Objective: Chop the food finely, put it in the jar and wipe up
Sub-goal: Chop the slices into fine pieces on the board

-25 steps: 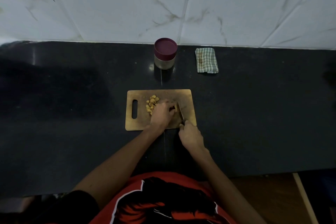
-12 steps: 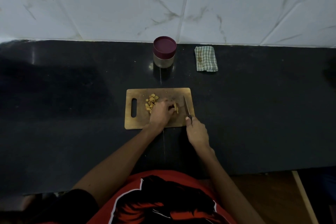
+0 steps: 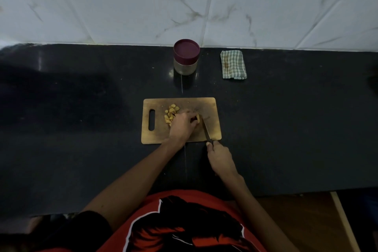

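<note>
On the wooden cutting board (image 3: 212,108), the left hand (image 3: 182,125) curls its fingers over a yellow piece of food (image 3: 197,118), pinning it down, with a heap of cut pieces (image 3: 171,114) just to its left. The right hand (image 3: 219,157), at the board's near edge, grips the handle of a knife (image 3: 206,129) whose blade lies just right of the held piece. Beyond both hands on the dark tabletop (image 3: 81,129) stand a jar (image 3: 186,57) with its maroon lid on and, to the jar's right, a folded checked cloth (image 3: 233,64).

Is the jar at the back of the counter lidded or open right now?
Lidded. The jar stands upright with its maroon lid covering the mouth; both hands are at the board.
</note>
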